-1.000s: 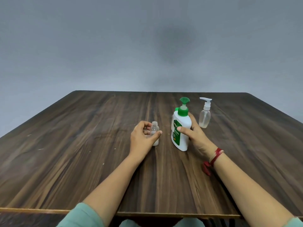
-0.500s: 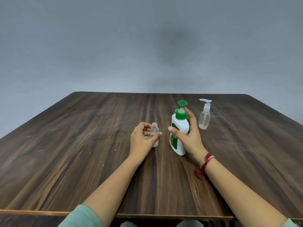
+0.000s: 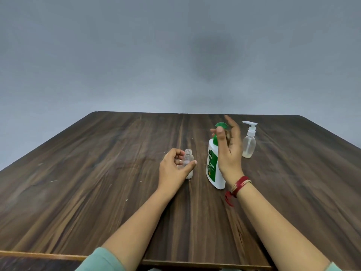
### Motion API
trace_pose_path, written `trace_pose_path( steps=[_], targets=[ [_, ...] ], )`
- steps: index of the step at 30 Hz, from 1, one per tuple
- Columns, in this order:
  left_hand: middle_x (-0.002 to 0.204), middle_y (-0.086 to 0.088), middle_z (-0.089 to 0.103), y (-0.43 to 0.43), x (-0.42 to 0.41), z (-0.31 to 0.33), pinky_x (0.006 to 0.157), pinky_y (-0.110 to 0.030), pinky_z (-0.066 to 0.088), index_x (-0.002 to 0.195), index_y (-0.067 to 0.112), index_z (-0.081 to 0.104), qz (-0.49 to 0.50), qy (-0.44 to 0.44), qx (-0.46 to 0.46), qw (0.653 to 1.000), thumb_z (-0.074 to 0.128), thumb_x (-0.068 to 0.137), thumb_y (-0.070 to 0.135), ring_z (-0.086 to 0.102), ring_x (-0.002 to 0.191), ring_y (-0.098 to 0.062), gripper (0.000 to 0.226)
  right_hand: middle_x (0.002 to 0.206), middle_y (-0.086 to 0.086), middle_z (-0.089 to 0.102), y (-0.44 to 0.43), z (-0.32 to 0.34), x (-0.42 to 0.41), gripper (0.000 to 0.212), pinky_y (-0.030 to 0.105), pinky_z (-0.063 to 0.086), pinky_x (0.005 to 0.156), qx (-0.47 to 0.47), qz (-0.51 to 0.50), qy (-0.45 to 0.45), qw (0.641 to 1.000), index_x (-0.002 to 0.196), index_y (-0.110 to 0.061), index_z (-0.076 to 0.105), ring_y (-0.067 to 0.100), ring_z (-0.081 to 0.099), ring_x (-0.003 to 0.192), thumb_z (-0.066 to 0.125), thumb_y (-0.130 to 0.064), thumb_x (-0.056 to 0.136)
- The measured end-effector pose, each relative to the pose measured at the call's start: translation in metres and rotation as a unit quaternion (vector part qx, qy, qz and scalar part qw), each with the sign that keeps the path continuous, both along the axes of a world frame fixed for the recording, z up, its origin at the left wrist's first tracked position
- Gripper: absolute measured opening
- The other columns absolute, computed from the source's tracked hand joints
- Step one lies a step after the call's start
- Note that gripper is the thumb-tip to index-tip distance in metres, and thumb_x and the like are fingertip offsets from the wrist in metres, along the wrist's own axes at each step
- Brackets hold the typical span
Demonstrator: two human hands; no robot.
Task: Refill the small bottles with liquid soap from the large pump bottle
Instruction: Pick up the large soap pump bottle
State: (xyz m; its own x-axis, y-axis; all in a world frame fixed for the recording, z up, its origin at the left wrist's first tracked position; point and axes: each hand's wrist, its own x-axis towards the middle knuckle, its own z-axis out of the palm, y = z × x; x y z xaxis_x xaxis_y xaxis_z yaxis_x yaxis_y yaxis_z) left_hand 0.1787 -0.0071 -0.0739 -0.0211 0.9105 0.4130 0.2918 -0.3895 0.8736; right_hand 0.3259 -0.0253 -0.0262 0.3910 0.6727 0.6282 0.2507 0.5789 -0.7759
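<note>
Left hand (image 3: 173, 169) grips the small open bottle (image 3: 188, 158), which stands upright on the worktop (image 3: 88, 182) just left of the large pump bottle (image 3: 212, 169). From the head camera, the right hand (image 3: 230, 153) holds nothing: its fingers are straight and raised beside the green pump head (image 3: 220, 125) (thumb in front of it). A second small bottle (image 3: 249, 143), with a white pump fitted, stands just right of the large one. To fill well, I would bring the open neck directly under the spout, keep it upright, and press slowly so no soap misses.
</note>
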Motion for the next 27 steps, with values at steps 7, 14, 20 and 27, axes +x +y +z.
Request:
trace_pose_path(
  steps=[7,14,20,27],
  targets=[
    [0.093,0.010,0.062,0.000,0.000,0.001,0.066,-0.013,0.045,0.086,0.028,0.058,0.000,0.009,-0.001,1.000,0.083,0.070,0.034,0.058,0.077,-0.002,0.030,0.090,-0.001,0.062,0.002,0.001,0.002,0.040,0.051,0.051,0.085,0.033,0.016,0.018,0.999,0.112,-0.037,0.055,0.032,0.062,0.088,0.057,-0.066,0.085],
    [0.092,0.011,0.062,-0.001,0.000,0.001,0.063,-0.010,0.043,0.087,0.027,0.059,0.000,0.009,-0.002,1.000,0.083,0.070,0.034,0.054,0.072,0.003,0.030,0.088,0.007,0.064,0.004,0.004,0.004,0.048,0.042,0.051,0.080,0.025,0.051,0.064,0.996,0.104,-0.027,0.059,0.026,0.062,0.083,0.068,-0.064,0.075],
    [0.093,0.010,0.062,-0.002,-0.001,0.002,0.064,-0.013,0.044,0.088,0.026,0.059,-0.005,0.008,-0.008,1.000,0.082,0.071,0.034,0.055,0.074,-0.001,0.030,0.079,0.001,0.065,0.003,0.008,0.007,0.039,0.033,0.051,0.075,0.019,0.085,0.079,0.993,0.096,-0.023,0.063,0.017,0.063,0.076,0.072,-0.055,0.074],
    [0.093,0.010,0.062,-0.002,0.000,0.002,0.065,-0.014,0.044,0.087,0.028,0.058,-0.006,0.012,-0.007,1.000,0.082,0.070,0.036,0.058,0.077,-0.003,0.030,0.078,-0.002,0.065,0.006,0.010,0.012,0.032,0.037,0.049,0.075,0.008,0.128,0.107,0.986,0.092,-0.021,0.064,0.017,0.061,0.072,0.077,-0.043,0.072]
  ],
)
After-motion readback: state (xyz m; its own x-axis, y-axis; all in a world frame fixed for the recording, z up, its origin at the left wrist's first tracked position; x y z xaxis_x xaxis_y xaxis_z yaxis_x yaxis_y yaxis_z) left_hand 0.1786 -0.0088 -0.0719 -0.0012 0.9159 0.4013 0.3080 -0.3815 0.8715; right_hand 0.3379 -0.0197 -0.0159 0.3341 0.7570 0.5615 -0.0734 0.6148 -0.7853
